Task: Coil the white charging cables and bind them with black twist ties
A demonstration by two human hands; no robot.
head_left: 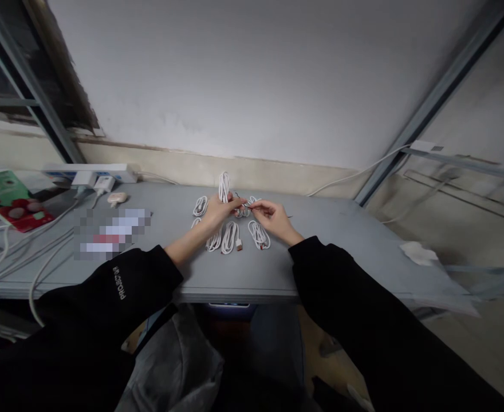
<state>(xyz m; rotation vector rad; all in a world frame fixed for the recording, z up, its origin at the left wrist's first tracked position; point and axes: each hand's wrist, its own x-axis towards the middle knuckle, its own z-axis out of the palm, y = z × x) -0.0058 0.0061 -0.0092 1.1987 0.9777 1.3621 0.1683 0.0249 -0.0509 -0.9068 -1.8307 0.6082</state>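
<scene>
So, left hand (219,212) closed on coiled white cable (223,186) over desk (338,240), right hand (274,218) pinching thin dark tie (248,206) between them, slack left grip could let that cable unravel.

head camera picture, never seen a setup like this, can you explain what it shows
There is no machine here: a person works with two bare hands, wearing long black sleeves. The single picture comes from a camera worn on the head, looking forward and down. The left hand holds a looped bundle of white cable upright; the right hand pinches a thin dark strand. On the flat grey table lie more coiled white cables. Toward the left are a long white power strip and a red-and-green printed packet.
</scene>
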